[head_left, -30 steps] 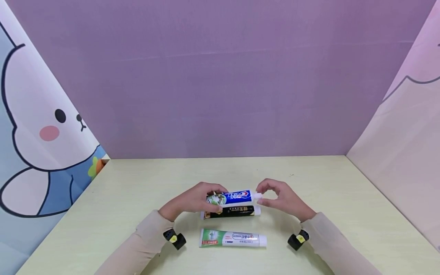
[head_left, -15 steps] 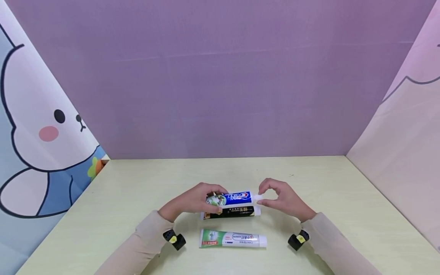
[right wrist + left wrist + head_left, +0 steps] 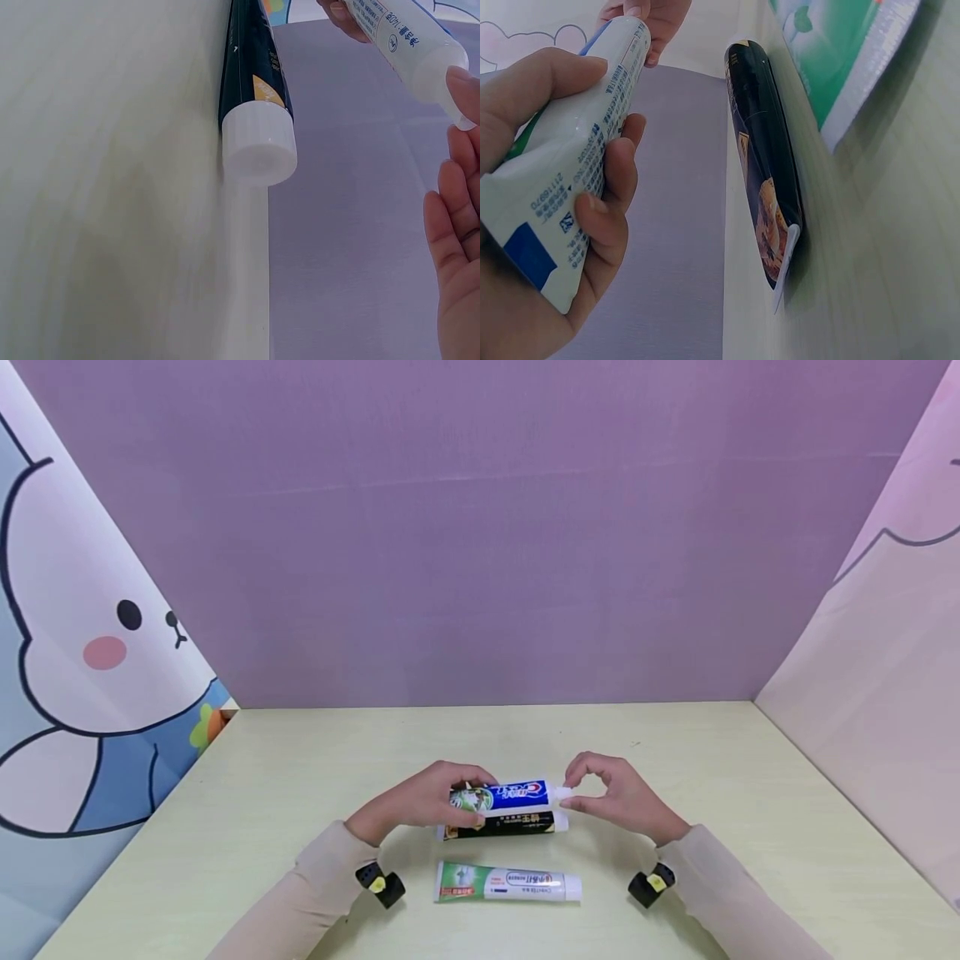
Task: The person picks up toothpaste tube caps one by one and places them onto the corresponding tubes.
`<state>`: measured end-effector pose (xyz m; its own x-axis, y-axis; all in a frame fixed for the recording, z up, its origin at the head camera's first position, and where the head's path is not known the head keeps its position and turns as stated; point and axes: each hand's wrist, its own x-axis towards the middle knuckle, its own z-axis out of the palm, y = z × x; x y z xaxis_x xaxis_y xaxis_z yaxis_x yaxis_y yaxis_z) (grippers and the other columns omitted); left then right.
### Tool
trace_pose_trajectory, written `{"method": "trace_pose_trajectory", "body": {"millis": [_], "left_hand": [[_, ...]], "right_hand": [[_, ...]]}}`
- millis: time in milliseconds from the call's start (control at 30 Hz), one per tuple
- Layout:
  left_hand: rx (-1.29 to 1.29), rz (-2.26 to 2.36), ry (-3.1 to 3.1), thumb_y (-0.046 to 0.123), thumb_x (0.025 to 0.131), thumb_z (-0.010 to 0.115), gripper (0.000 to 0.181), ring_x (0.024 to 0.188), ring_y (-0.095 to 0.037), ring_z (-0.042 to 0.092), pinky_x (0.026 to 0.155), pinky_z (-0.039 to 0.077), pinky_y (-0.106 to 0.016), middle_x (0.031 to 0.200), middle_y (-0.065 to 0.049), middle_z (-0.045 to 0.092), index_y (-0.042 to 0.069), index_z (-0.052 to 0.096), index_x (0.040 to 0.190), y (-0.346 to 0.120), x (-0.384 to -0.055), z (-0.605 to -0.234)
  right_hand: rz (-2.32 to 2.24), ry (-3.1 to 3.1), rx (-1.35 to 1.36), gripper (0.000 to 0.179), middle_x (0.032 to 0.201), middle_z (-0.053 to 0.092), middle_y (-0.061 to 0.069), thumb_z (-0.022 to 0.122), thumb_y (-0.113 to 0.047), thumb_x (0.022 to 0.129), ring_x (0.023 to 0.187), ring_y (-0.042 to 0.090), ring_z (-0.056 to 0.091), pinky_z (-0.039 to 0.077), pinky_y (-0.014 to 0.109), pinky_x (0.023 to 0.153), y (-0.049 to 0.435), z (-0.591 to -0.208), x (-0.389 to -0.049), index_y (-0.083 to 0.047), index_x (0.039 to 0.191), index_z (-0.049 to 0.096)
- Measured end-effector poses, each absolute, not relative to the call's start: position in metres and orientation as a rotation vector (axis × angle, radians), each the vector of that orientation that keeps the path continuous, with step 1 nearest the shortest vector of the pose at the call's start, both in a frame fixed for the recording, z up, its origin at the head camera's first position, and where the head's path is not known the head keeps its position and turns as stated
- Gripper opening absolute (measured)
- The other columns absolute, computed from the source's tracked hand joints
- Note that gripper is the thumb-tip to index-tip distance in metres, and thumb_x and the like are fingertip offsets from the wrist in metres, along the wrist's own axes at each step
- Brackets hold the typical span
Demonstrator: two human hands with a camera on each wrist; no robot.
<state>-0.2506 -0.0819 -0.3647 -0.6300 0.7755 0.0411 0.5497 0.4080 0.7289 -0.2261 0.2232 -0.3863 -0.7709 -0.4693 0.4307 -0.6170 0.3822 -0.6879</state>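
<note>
My left hand (image 3: 442,793) grips a blue and white toothpaste tube (image 3: 517,793), fingers and thumb curled round its flat-end half. In the left wrist view this tube (image 3: 585,142) is lifted off the table, its white printed underside showing. At the tube's other end, my right hand (image 3: 618,789) pinches the small white cap (image 3: 562,792) between thumb and fingertips. The right wrist view shows the thumb over that cap, partly covering it. Just in front of the held tube lies a black toothpaste tube (image 3: 517,824) with a white cap (image 3: 259,142). Nearer me lies a green and white toothpaste tube (image 3: 506,882).
The pale wooden table (image 3: 300,752) runs back to a purple panel (image 3: 480,568). Side panels stand left and right, the left one (image 3: 97,635) printed with a cartoon animal. Both wrists wear small black cameras (image 3: 380,883).
My right fingertips have shifted slightly at the tube's capped end. The left hand keeps its grip, and the two tubes on the table have not moved.
</note>
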Motion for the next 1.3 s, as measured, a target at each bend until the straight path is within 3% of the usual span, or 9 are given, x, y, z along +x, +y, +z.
{"method": "trace_pose_trajectory", "body": {"millis": [433,667,900,967,1067,1300], "left_hand": [[1.164,1.05,2.362,0.022,0.084,0.07,0.042,0.089,-0.01,0.057,0.078,0.049,-0.024,0.107,0.002,0.063,0.013,0.059,0.123,-0.082,-0.2505,-0.3647],[1.168,1.053,2.353,0.022,0.083,0.07,0.042,0.089,-0.009,0.057,0.078,0.049,-0.024,0.107,0.003,0.063,0.014,0.059,0.123,-0.0817,-0.2514,-0.3665],[1.164,1.047,2.363,0.023,0.083,0.07,0.043,0.089,-0.009,0.057,0.078,0.049,-0.024,0.107,0.004,0.062,0.015,0.059,0.124,-0.0814,-0.2525,-0.3686],[1.159,1.053,2.364,0.022,0.083,0.07,0.042,0.089,-0.009,0.057,0.077,0.049,-0.024,0.107,0.003,0.062,0.015,0.059,0.123,-0.0812,-0.2525,-0.3686],[1.154,1.072,2.36,0.022,0.083,0.07,0.041,0.088,-0.009,0.057,0.076,0.049,-0.024,0.106,0.003,0.063,0.016,0.06,0.122,-0.081,-0.2523,-0.3683],[1.146,1.085,2.354,0.022,0.082,0.07,0.041,0.088,-0.01,0.058,0.076,0.049,-0.024,0.106,0.003,0.063,0.016,0.06,0.121,-0.0806,-0.2521,-0.3678]], "right_hand": [[1.29,-2.508,0.971,0.009,0.084,0.062,-0.009,0.072,-0.013,0.083,0.082,0.009,0.057,0.042,0.032,0.085,0.223,-0.3892,-0.2277,-0.018,0.084,0.064],[1.306,-2.542,0.97,0.008,0.084,0.064,-0.001,0.066,-0.004,0.086,0.083,0.008,0.057,0.043,0.031,0.084,0.2224,-0.3909,-0.228,-0.011,0.081,0.064],[1.33,-2.555,0.98,0.007,0.088,0.065,-0.002,0.064,-0.012,0.089,0.085,0.009,0.057,0.045,0.035,0.084,0.2225,-0.3885,-0.2264,-0.013,0.082,0.063],[1.348,-2.547,0.983,0.003,0.09,0.065,-0.004,0.065,-0.015,0.089,0.086,0.01,0.057,0.046,0.04,0.084,0.2228,-0.3885,-0.2266,-0.014,0.087,0.064],[1.368,-2.534,0.984,0.011,0.093,0.063,-0.007,0.071,-0.018,0.084,0.088,0.011,0.057,0.046,0.045,0.084,0.2232,-0.3885,-0.2276,-0.017,0.093,0.063],[1.354,-2.495,1.016,0.023,0.094,0.061,-0.007,0.078,-0.019,0.077,0.09,0.012,0.057,0.047,0.043,0.085,0.2238,-0.387,-0.228,-0.02,0.093,0.06]]}}
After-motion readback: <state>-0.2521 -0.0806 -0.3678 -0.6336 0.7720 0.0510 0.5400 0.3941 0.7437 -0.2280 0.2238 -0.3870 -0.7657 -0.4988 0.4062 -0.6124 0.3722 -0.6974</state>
